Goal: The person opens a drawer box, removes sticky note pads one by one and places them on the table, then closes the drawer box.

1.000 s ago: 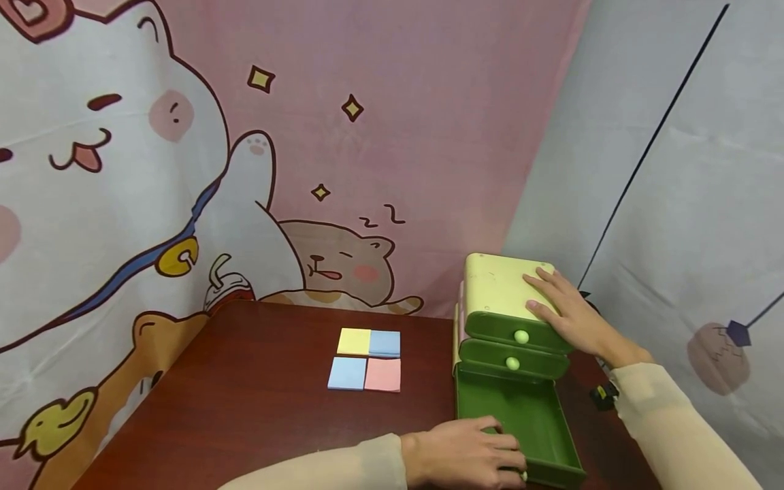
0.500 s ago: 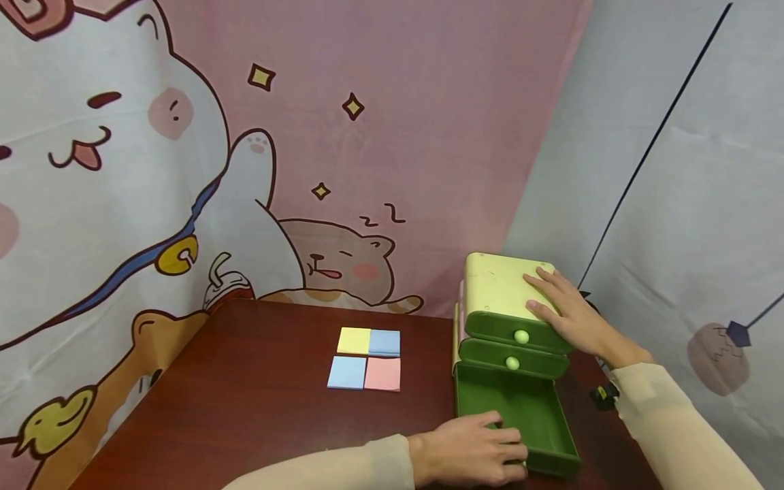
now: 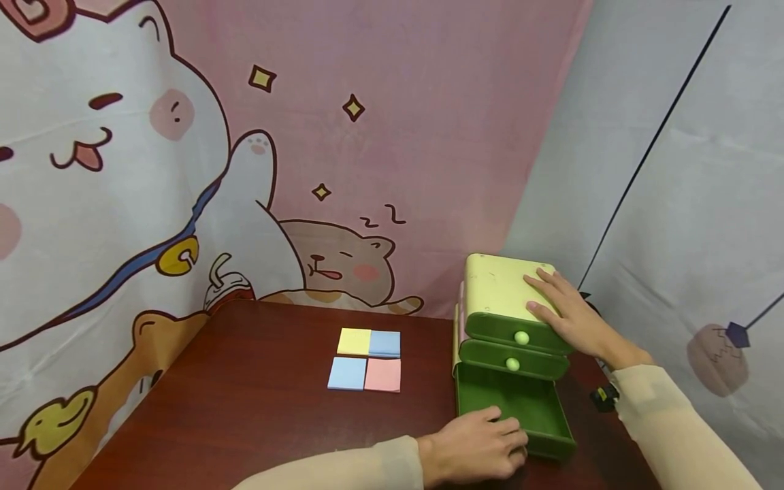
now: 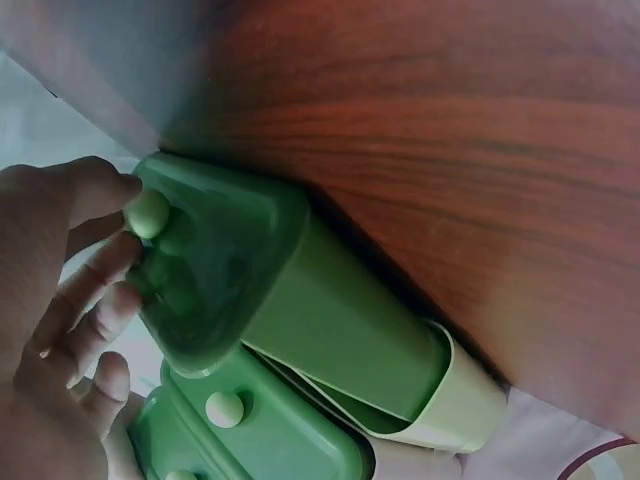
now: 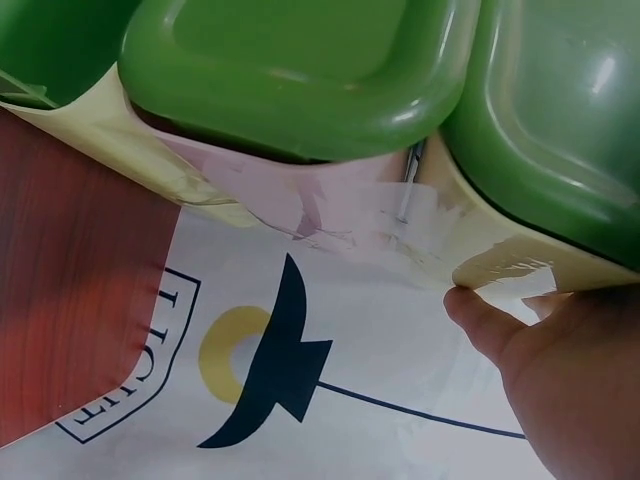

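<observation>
A small three-tier drawer cabinet (image 3: 499,286) with a pale yellow top and green drawer fronts stands at the table's right side. Its bottom green drawer (image 3: 545,410) is pulled part way out, and the visible inside holds nothing. At that drawer's front is my left hand (image 3: 474,446); in the left wrist view its thumb and fingers pinch the pale green knob (image 4: 148,213). My right hand (image 3: 572,313) rests on the cabinet's top right edge with fingers spread. The upper two drawers, with round knobs (image 3: 521,337), are closed.
Sticky note pads in yellow (image 3: 354,341), blue (image 3: 346,373) and pink (image 3: 382,375) lie grouped on the dark wooden table (image 3: 257,381), left of the cabinet. A printed cartoon cloth (image 3: 416,136) hangs behind. A small black object (image 3: 603,398) is right of the cabinet.
The bottom drawer has slid further into the cabinet, away from me. My left hand has moved with it, forward and slightly right. The right hand has stayed in place.
</observation>
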The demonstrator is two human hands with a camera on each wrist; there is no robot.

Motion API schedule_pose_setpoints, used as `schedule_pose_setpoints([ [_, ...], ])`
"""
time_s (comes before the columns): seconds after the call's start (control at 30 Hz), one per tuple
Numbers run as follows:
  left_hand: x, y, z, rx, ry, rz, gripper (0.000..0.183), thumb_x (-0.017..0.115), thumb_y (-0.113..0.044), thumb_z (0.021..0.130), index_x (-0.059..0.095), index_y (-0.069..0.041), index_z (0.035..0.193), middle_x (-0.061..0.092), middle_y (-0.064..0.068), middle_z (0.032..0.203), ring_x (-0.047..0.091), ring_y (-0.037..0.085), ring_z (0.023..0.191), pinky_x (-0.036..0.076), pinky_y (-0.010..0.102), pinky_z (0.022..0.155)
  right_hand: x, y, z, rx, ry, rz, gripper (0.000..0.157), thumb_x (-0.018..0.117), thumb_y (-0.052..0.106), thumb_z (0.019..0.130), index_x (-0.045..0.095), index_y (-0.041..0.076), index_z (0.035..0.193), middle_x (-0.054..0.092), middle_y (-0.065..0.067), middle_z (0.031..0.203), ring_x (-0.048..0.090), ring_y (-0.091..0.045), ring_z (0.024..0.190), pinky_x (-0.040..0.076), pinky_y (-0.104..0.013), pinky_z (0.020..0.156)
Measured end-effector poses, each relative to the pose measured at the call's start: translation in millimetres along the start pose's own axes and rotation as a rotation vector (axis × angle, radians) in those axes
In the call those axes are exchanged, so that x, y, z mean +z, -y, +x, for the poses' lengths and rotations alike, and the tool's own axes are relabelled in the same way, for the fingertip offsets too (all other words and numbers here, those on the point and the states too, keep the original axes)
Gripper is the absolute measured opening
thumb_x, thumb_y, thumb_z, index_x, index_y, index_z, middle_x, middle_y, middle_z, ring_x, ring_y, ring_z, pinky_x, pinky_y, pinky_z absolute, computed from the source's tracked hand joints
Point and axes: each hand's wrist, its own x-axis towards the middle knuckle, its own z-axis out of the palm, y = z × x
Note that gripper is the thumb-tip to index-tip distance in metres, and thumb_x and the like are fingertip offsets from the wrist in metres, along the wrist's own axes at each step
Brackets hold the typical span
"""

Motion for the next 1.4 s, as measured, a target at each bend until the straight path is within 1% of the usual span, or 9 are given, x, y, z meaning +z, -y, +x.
schedule_pose_setpoints([
  [0.17,1.4,-1.4,0.1,-0.026,0.000,0.002,0.032,0.049,-0.039,0.123,0.078,-0.048,0.134,0.071,-0.029,0.139,0.064,-0.005,0.127,0.048,0.017,0.098,0.1,0,0,0.003,-0.003,0.000,0.070,0.055,0.042,0.122,0.035,0.017,0.185,0.016,-0.025,0.195,0.001,-0.059,0.181,0.015,-0.097,0.126],
  [0.3,1.4,-2.1,3.4,-0.016,0.018,-0.002,0.032,0.050,-0.039,0.122,0.078,-0.048,0.133,0.071,-0.029,0.137,0.065,-0.006,0.124,0.048,0.014,0.095,0.2,1,0,0.007,-0.006,0.000,0.070,0.056,0.043,0.122,0.036,0.017,0.184,0.017,-0.025,0.195,0.001,-0.059,0.181,0.015,-0.097,0.127],
  [0.4,2.5,-2.6,6.7,-0.013,0.042,-0.027,0.029,0.052,-0.041,0.121,0.079,-0.049,0.130,0.071,-0.029,0.134,0.066,-0.005,0.119,0.048,0.013,0.092,1.0,0,0,0.010,-0.006,0.000,0.070,0.056,0.043,0.122,0.036,0.018,0.185,0.017,-0.025,0.195,0.001,-0.059,0.181,0.015,-0.096,0.127],
  [0.6,6.7,-0.4,9.9,-0.062,0.100,-0.071,0.020,0.061,-0.041,0.118,0.078,-0.050,0.121,0.068,-0.025,0.128,0.067,-0.004,0.113,0.050,0.011,0.088,2.0,-1,1,0.011,-0.001,0.007,0.071,0.056,0.043,0.122,0.035,0.018,0.185,0.016,-0.025,0.195,0.001,-0.059,0.181,0.014,-0.097,0.127],
  [0.73,10.4,4.2,11.2,-0.084,0.146,-0.103,0.019,0.062,-0.039,0.118,0.078,-0.047,0.125,0.067,-0.023,0.132,0.067,-0.003,0.116,0.054,0.011,0.091,2.2,-2,1,0.012,-0.004,0.005,0.071,0.056,0.043,0.122,0.035,0.018,0.185,0.015,-0.025,0.195,0.000,-0.059,0.181,0.013,-0.097,0.127],
  [0.83,14.5,7.7,12.4,-0.101,0.166,-0.121,0.019,0.063,-0.037,0.119,0.078,-0.045,0.127,0.066,-0.021,0.134,0.067,-0.001,0.117,0.056,0.012,0.094,1.9,-3,1,0.011,-0.007,0.000,0.071,0.056,0.043,0.122,0.035,0.018,0.185,0.016,-0.025,0.195,0.001,-0.059,0.181,0.014,-0.097,0.127],
  [1.0,19.5,13.5,15.0,-0.124,0.202,-0.174,0.022,0.068,-0.036,0.118,0.078,-0.043,0.137,0.066,-0.020,0.141,0.066,0.001,0.120,0.056,0.011,0.099,1.2,-3,1,0.011,-0.008,-0.002,0.070,0.056,0.043,0.122,0.035,0.018,0.185,0.016,-0.025,0.195,0.001,-0.059,0.181,0.014,-0.096,0.127],
  [1.2,25.6,20.4,18.1,-0.151,0.213,-0.209,0.031,0.068,-0.038,0.118,0.076,-0.038,0.149,0.067,-0.018,0.146,0.067,0.003,0.122,0.057,0.012,0.102,0.7,-2,1,0.011,-0.004,0.006,0.071,0.056,0.043,0.122,0.035,0.018,0.185,0.016,-0.025,0.195,0.000,-0.059,0.181,0.014,-0.096,0.127],
  [1.4,31.0,24.3,19.6,-0.180,0.203,-0.250,0.035,0.069,-0.039,0.118,0.074,-0.035,0.152,0.067,-0.016,0.149,0.067,0.003,0.121,0.058,0.011,0.097,0.9,-2,1,0.009,-0.004,0.007,0.071,0.056,0.043,0.122,0.035,0.018,0.185,0.016,-0.025,0.195,0.001,-0.059,0.181,0.014,-0.096,0.127],
])
